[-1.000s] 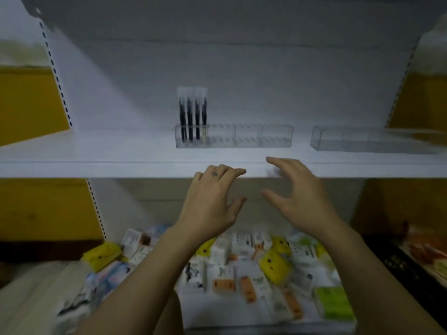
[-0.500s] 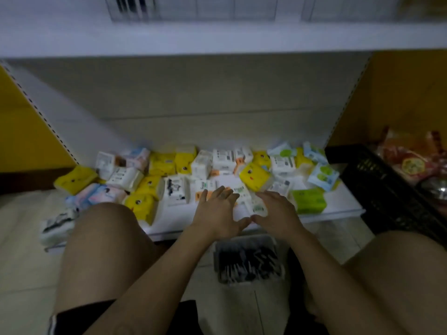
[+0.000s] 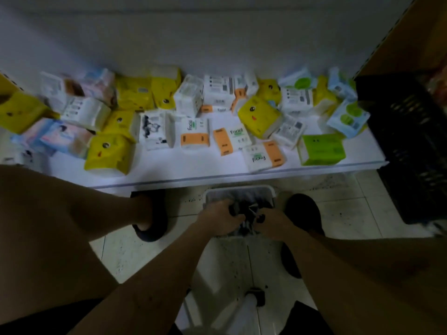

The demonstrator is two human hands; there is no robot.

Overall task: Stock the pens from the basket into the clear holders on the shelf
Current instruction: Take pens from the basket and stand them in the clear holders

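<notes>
Step in hand: gathering a handful of pens, judging by both hands being down in the basket.
Basket [image 3: 239, 189]: white, on the tiled floor just below centre toward 6 o'clock, between the two shoes and just in front of the lower shelf's edge.
Pens [image 3: 250, 210]: a dark, loose tangle inside the basket, lying at mixed angles; how many there are cannot be told.
Left hand [image 3: 216, 216]: at the basket's 9 o'clock side, fingers curled round a clump of pens.
Right hand [image 3: 274, 223]: at the basket's 4 o'clock side, fingers curled into the pile and closed on pens too, as far as the dim picture shows.
Holders: out of view, somewhere above 12 o'clock, so how full they are cannot be told.
Lower shelf [image 3: 242, 176]: runs from 9 to 3 o'clock, strewn with tissue packs [image 3: 256, 117].
Crate [image 3: 411, 141]: black, at 3 o'clock.
Risk, tangle: the pens cross one another, so lifting a clump may drag others over the rim onto the floor.
Risk, loose grip: pens at the edge of either handful may slip on the way up and drop among the tissue packs.
Risk, mixed ends: unless squared first, pens may enter the holders upside down or jam at a compartment.
Risk, light basket: a sharp pull may tip or slide it.
</notes>
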